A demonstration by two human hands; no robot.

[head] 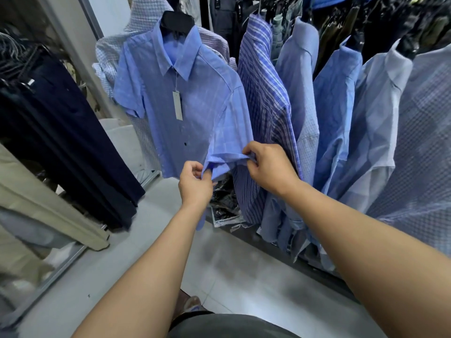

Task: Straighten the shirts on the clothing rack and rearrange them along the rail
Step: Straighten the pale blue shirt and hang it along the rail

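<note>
A light blue short-sleeved shirt hangs facing me on a black hanger, with a white price tag dangling from its collar. My left hand pinches the near end of its sleeve cuff. My right hand pinches the far end of the same cuff, and the hem is stretched between the two hands. Right of it hang a blue striped shirt and several pale blue shirts, side on. The rail is hidden above the frame.
Dark navy trousers and beige trousers hang on the left. A white checked shirt hangs behind the front shirt. Plastic-wrapped packages lie on the floor under the shirts. Pale floor tiles run between the racks.
</note>
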